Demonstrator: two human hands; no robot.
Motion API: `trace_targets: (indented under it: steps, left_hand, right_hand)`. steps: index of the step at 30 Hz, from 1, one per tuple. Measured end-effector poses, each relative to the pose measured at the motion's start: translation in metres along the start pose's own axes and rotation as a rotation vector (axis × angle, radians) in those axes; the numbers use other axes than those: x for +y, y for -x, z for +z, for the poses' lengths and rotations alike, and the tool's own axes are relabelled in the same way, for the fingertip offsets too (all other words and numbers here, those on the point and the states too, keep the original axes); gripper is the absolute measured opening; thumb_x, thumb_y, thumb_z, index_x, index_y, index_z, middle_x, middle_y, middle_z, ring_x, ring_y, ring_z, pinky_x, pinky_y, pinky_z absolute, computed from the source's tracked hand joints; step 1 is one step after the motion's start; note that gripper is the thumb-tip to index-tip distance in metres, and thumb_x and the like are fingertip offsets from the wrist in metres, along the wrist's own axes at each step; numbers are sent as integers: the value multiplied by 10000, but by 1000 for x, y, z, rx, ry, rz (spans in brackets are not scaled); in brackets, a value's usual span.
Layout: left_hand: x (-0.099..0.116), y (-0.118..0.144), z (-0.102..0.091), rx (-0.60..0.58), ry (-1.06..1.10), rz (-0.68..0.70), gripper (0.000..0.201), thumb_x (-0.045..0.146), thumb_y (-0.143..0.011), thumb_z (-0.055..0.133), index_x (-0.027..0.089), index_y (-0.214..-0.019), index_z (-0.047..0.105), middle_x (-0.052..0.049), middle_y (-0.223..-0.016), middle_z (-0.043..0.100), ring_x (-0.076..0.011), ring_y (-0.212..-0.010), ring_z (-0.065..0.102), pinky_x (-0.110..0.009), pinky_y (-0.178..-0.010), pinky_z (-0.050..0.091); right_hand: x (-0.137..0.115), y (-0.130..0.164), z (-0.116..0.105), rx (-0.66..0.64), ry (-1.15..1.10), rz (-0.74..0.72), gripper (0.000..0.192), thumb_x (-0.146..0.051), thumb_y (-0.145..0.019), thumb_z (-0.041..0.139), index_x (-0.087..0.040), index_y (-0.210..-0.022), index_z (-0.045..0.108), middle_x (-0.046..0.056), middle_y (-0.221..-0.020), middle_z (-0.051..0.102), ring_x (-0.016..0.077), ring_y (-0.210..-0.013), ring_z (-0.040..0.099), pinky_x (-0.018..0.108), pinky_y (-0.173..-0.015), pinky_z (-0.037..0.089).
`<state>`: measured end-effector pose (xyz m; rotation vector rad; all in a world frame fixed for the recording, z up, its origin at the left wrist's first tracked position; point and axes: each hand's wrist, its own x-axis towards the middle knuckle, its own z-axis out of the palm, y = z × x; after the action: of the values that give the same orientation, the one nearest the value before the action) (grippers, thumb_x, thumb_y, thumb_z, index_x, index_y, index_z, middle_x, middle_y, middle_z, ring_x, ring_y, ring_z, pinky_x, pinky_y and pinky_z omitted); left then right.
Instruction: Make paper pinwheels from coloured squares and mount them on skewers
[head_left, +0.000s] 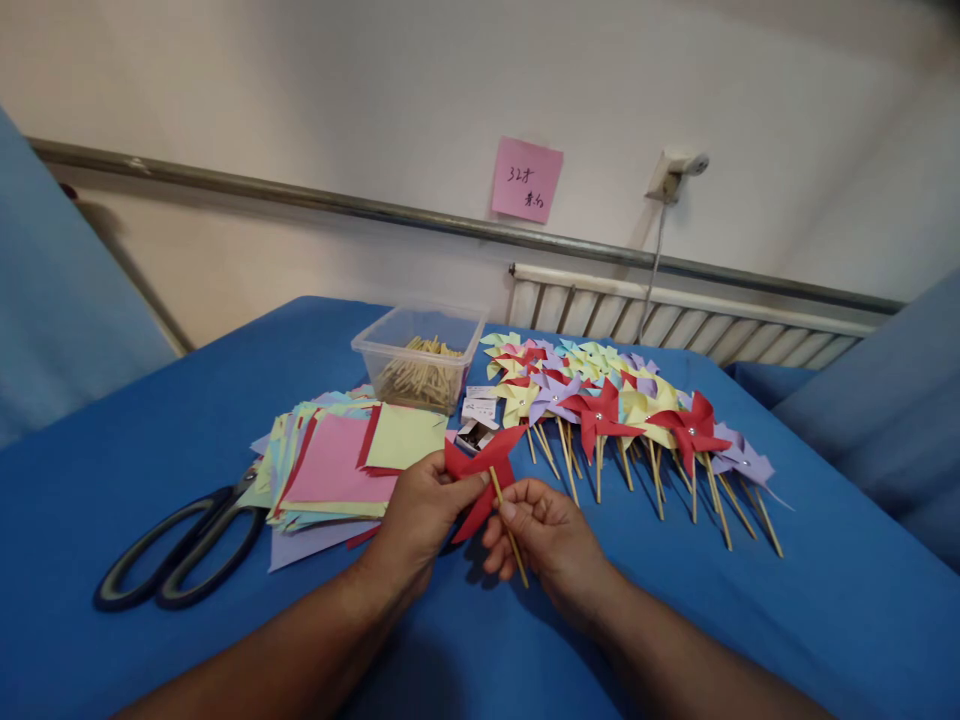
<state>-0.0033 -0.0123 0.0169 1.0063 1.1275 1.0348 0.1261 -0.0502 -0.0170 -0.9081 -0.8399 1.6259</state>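
A red paper pinwheel (480, 460) is held between my two hands, over the front middle of the table. My left hand (420, 510) pinches its paper from the left, with the thumb near the centre. A thin wooden stick (512, 535) lies across the pinwheel's near side and slants down to the right. My right hand (547, 535) grips this stick between thumb and fingers, just below the paper. Behind the pinwheel stands a small open box (475, 434) with dark little pieces inside; how the stick is fastened cannot be seen.
Left of my hands lie a stack of coloured paper squares (337, 460) and black-handled scissors (187, 550). A clear plastic tub (420, 365) of wooden sticks stands behind. Many finished pinwheels (600, 410) cover the right side of the blue-covered table (847, 580).
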Motion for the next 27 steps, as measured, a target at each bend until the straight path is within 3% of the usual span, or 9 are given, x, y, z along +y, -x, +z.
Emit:
trace_targets:
  steps: [27]
  left_hand:
    - [-3, 1, 1, -40, -9, -13, 197, 274, -662, 739, 148, -718, 598, 0, -588, 656, -114, -503, 561, -221, -489, 411]
  right_hand:
    - [4, -4, -4, 52, -10, -33, 400, -443, -661, 779, -163, -767, 512, 2, -579, 689, 115, -404, 625, 159, -355, 459]
